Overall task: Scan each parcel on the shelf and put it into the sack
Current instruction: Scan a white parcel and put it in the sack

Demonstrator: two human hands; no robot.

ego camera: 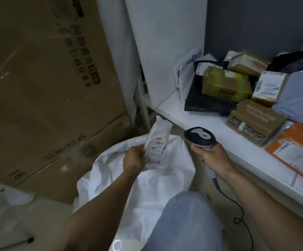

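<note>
Grips a flat white parcel (158, 142) in the left hand (134, 158), fingers curled round its lower left edge, label side up and barcodes visible. Holds it just off the front-left corner of the white shelf (201, 122), below shelf level, with the top end tilted toward the shelf. Clasps a handheld scanner (200, 135) in the right hand (210, 156), fist wrapped round the grip, right at the shelf's front edge, head aimed toward the parcel, near it but not touching. Trails a dark cable (241, 214) from the scanner handle down in front of the shelf. Has the white sack (147, 187) slumped on the floor in front of the shelf's left end, directly under the held parcel and left hand; cannot tell how wide the mouth is. Leaves more parcels on the shelf top: black bag (201, 104) and green-yellow taped box (224, 84) toward the back left, labelled brown box (268, 87) behind, printed brown box (255, 120) and orange mailer (297, 151) near the front edge. Stacks large cardboard boxes (47, 78) well left of the shelf, beyond the sack. Crouches with one knee (188, 220) in grey trousers in front of the shelf, beside the sack.
</note>
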